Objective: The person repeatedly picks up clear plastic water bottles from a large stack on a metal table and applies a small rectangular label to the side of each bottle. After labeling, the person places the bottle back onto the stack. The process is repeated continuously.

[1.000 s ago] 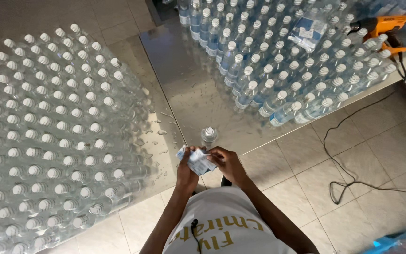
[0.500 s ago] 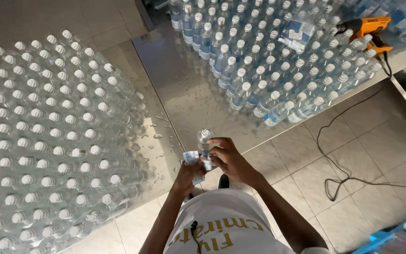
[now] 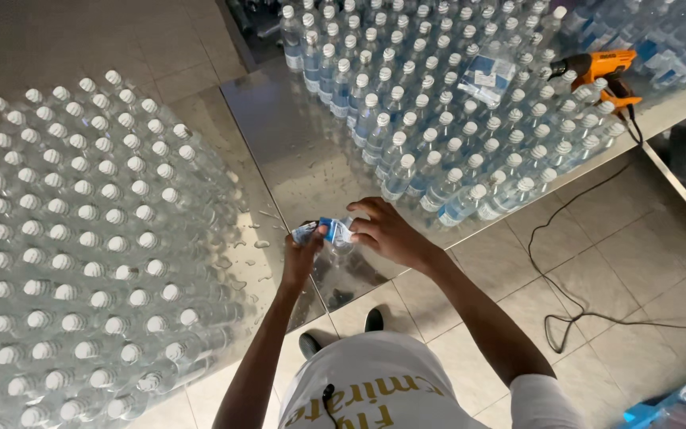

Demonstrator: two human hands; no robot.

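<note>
A clear plastic water bottle (image 3: pixel 340 248) stands near the front edge of a shiny metal table (image 3: pixel 295 151). A blue and white label sleeve (image 3: pixel 325 231) is around its top. My left hand (image 3: pixel 305 253) pinches the left side of the sleeve. My right hand (image 3: pixel 384 230) grips the sleeve and bottle from the right. The bottle's cap is hidden under the sleeve and my fingers.
Many unlabelled white-capped bottles (image 3: pixel 81 238) crowd the table's left side. Labelled bottles (image 3: pixel 438 119) fill the far right, with a stack of sleeves (image 3: pixel 486 77) and an orange heat gun (image 3: pixel 601 70) on them. Its black cord (image 3: pixel 573 262) trails over the tiled floor.
The bottle stood apart on the table while both hands held the sleeve. Now the sleeve is over the bottle's top and both hands are on it.
</note>
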